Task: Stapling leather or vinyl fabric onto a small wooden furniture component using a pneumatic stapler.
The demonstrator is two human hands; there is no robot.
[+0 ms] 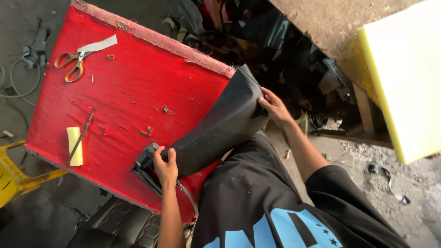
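Observation:
A black curved leatherette piece (220, 131) lies over the right corner of a red fabric-covered board (133, 101). My left hand (165, 166) grips the piece's lower end at the board's near edge. It sits right beside a black stapler-like tool (145, 160), whose hose (188, 197) trails down. My right hand (274, 107) pinches the piece's upper right edge, just off the board's corner. My black shirt with blue print (271, 206) fills the bottom of the view.
Orange-handled scissors (71, 64) and a white strip (97, 46) lie at the board's far left. A yellow foam block (75, 146) and a thin metal tool (81, 135) rest near its left edge. A yellow foam slab (404, 78) stands right, with black scraps (285, 55) behind and a yellow frame (11, 177) left.

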